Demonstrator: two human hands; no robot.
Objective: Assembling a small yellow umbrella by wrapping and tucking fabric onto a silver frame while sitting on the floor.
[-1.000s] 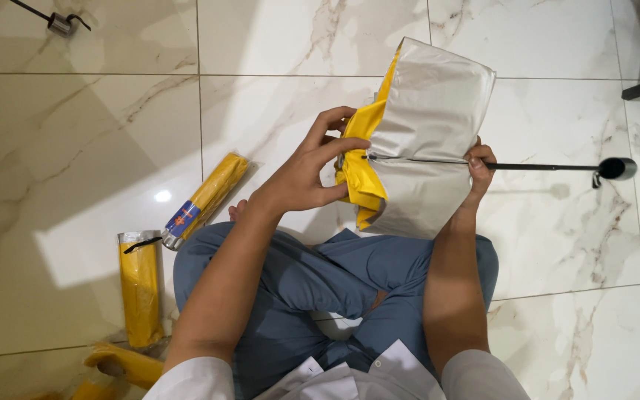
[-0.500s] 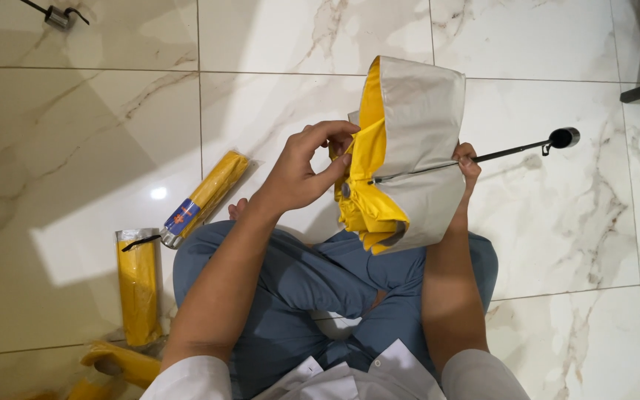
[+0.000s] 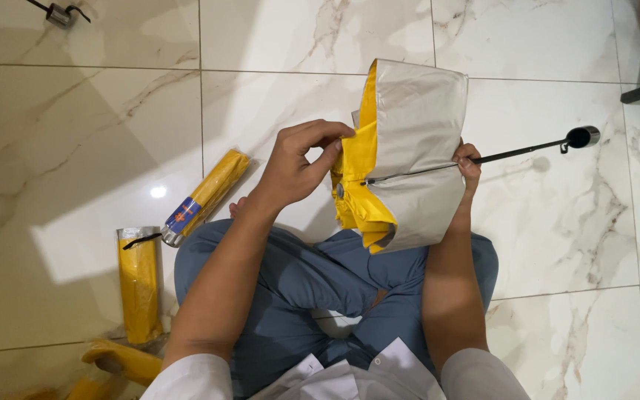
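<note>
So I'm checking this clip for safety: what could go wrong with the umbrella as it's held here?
The left hand pinches the yellow fabric of the half-folded umbrella close to a thin metal rib, so fingers might get nipped. The shaft juts out sideways, gripped only by the right hand, and could swing or slip.

We sit cross-legged, both bare forearms reaching forward from white sleeves. Our left hand [image 3: 295, 164] is raised with the wrist bent, fingers curled and pinched together at the tips. Our right hand [image 3: 468, 161] is mostly hidden; only its curled fingers show, closed in a grip, with the forearm running straight up.
</note>
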